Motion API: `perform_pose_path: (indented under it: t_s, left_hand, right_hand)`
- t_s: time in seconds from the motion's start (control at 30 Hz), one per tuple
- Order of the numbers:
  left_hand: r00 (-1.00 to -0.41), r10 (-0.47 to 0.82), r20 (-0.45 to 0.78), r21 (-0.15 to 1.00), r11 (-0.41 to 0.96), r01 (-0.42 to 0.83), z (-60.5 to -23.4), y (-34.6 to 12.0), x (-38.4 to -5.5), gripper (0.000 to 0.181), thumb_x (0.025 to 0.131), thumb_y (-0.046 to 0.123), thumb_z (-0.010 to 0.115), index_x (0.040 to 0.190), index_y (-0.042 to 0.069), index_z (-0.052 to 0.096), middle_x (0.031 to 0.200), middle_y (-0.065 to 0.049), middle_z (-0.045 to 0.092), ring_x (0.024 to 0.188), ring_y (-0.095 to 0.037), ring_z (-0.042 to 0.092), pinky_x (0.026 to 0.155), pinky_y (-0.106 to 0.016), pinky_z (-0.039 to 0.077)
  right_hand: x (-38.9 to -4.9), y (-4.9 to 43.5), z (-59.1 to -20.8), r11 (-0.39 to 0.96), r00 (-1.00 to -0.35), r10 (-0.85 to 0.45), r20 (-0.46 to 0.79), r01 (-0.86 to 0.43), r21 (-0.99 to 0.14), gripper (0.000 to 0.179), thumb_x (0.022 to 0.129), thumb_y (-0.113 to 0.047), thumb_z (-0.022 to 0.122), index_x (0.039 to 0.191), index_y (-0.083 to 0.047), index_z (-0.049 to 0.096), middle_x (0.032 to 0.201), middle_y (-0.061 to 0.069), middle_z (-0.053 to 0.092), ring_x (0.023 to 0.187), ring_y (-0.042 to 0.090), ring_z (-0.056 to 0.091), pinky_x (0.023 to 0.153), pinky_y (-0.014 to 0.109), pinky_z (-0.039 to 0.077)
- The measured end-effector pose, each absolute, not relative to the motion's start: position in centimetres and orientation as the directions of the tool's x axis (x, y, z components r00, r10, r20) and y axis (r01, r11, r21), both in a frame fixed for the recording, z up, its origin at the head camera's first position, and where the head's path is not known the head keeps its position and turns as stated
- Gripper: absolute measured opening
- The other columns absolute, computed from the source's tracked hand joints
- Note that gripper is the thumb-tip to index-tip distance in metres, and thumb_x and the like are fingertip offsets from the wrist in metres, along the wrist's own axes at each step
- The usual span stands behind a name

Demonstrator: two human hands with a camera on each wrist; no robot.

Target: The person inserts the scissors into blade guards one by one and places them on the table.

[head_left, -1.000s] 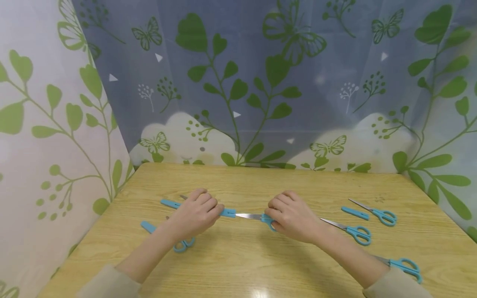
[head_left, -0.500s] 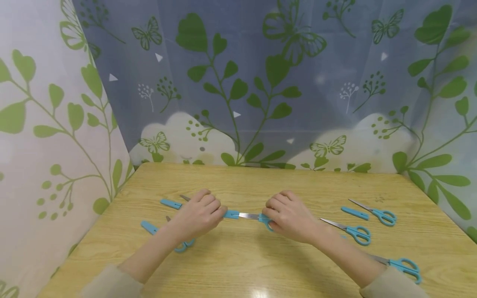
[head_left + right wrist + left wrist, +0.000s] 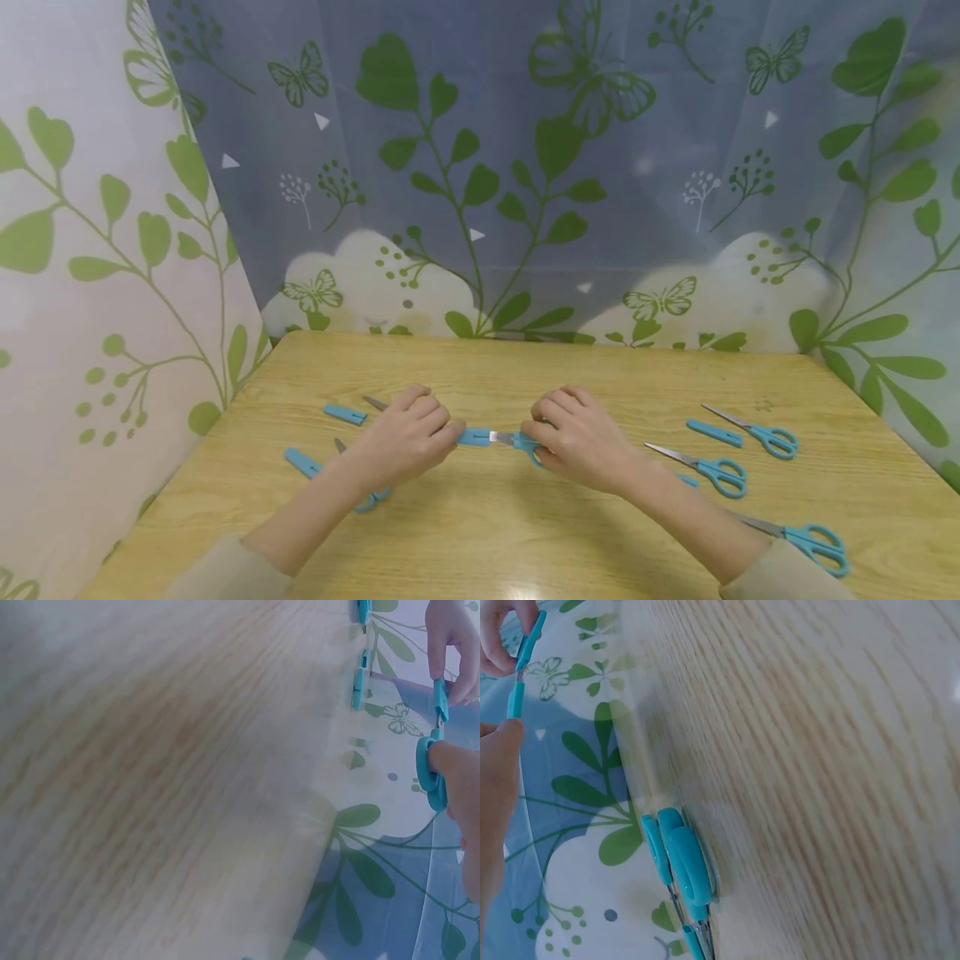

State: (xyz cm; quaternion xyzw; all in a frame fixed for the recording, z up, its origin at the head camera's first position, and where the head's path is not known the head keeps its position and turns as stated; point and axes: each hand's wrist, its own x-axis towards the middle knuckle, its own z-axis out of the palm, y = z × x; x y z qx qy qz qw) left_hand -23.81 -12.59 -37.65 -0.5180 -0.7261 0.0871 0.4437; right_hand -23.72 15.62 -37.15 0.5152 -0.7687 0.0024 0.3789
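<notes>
In the head view my left hand [image 3: 408, 437] pinches a blue blade cover [image 3: 474, 437] between thumb and fingers. Facing it, my right hand [image 3: 581, 437] grips the blue handles of a pair of scissors [image 3: 527, 446]. The scissors point left, their tip inside the cover's mouth; a short length of bare metal shows between cover and handles. Both are held up over the table. From the right wrist, the thumb lies on the scissors' handle loops [image 3: 427, 769], with the cover [image 3: 440, 701] in line beyond them. My fingers hide the cover's far end.
On the wooden table [image 3: 480, 533], left, lie two blue covers [image 3: 345, 414] and scissors [image 3: 372, 500], partly behind my left arm. At right lie three scissors [image 3: 776, 442] and a cover [image 3: 714, 432]; another blue piece [image 3: 687, 480] peeks past my right forearm. A patterned cloth [image 3: 480, 167] hangs behind.
The hands have drawn closer together. The scissors' blades have slid further into the cover, so less metal shows between cover and handles.
</notes>
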Motion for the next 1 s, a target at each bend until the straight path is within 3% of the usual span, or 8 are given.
perform_pose_path:
  t_s: [0.17,0.27,0.5,0.73,1.0]
  left_hand:
    - [-0.110,0.832,0.544,-0.571,0.463,0.678,-37.6,-12.5,-23.6,0.013,0.090,0.021,0.053,0.088,0.010,0.060,0.080,0.002,0.060,0.077,-0.016,0.055,0.088,-0.036,0.046]
    - [-0.121,0.831,0.542,-0.564,0.467,0.680,-37.6,-12.4,-23.6,0.016,0.093,0.021,0.050,0.088,0.009,0.060,0.082,0.001,0.060,0.078,-0.016,0.055,0.088,-0.036,0.046]
    - [-0.082,0.818,0.570,-0.585,0.474,0.659,-37.4,-11.9,-23.6,0.030,0.099,0.019,0.034,0.088,0.009,0.060,0.081,0.001,0.059,0.077,-0.017,0.055,0.087,-0.036,0.046]
    - [-0.065,0.790,0.609,-0.589,0.506,0.630,-37.4,-11.4,-23.6,0.028,0.090,0.016,0.035,0.080,0.009,0.060,0.074,0.001,0.058,0.071,-0.016,0.054,0.077,-0.030,0.046]
    - [-0.069,0.792,0.607,-0.586,0.505,0.634,-37.4,-11.2,-23.6,0.028,0.091,0.017,0.036,0.082,0.010,0.061,0.076,0.002,0.058,0.071,-0.015,0.052,0.068,-0.026,0.041]
  right_hand:
    - [-23.7,15.5,-37.1,0.462,-0.166,-0.793,0.586,-0.791,0.402,0.021,0.070,-0.016,0.075,0.088,-0.013,0.066,0.086,0.001,0.058,0.084,0.021,0.056,0.080,0.037,0.046]
    - [-23.8,15.5,-37.1,0.450,-0.143,-0.795,0.589,-0.790,0.416,0.021,0.069,-0.016,0.075,0.088,-0.012,0.065,0.086,0.001,0.059,0.083,0.021,0.056,0.079,0.036,0.046]
    - [-23.9,15.6,-37.0,0.418,-0.104,-0.801,0.589,-0.801,0.428,0.018,0.071,-0.015,0.071,0.087,-0.011,0.066,0.085,0.002,0.059,0.081,0.021,0.056,0.080,0.036,0.046]
    - [-23.9,15.7,-36.9,0.415,-0.091,-0.805,0.586,-0.793,0.446,0.013,0.078,-0.017,0.067,0.089,-0.011,0.065,0.087,0.003,0.060,0.083,0.021,0.057,0.081,0.037,0.046]
    - [-23.9,16.0,-36.9,0.411,-0.094,-0.807,0.584,-0.799,0.439,0.011,0.084,-0.017,0.062,0.091,-0.010,0.064,0.089,0.003,0.059,0.085,0.022,0.057,0.082,0.037,0.046]
